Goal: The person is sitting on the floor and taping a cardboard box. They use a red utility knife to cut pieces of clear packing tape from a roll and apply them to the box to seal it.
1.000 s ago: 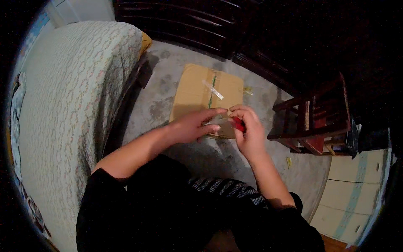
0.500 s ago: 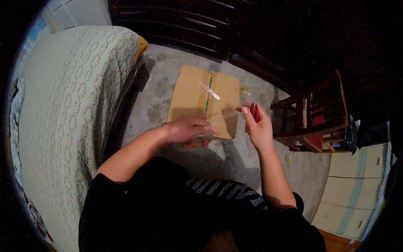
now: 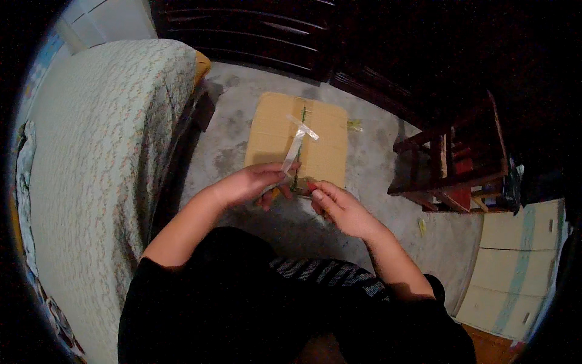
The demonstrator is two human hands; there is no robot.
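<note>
Beside the bed (image 3: pixel 109 121) on the left, the left hand (image 3: pixel 257 182) held the lower end of a clear tape strip (image 3: pixel 294 150) among its bent fingers, the strip running up over the cardboard box (image 3: pixel 327 142) that lay on the concrete floor (image 3: pixel 227 133). Just right of it, near the box's close edge, the right hand (image 3: pixel 339 209) pinched a small red object (image 3: pixel 311 187), its kind unclear, between thumb and fingers. Farther right stood a dark wooden chair (image 3: pixel 462 170) and a cream drawer cabinet (image 3: pixel 506 264).
</note>
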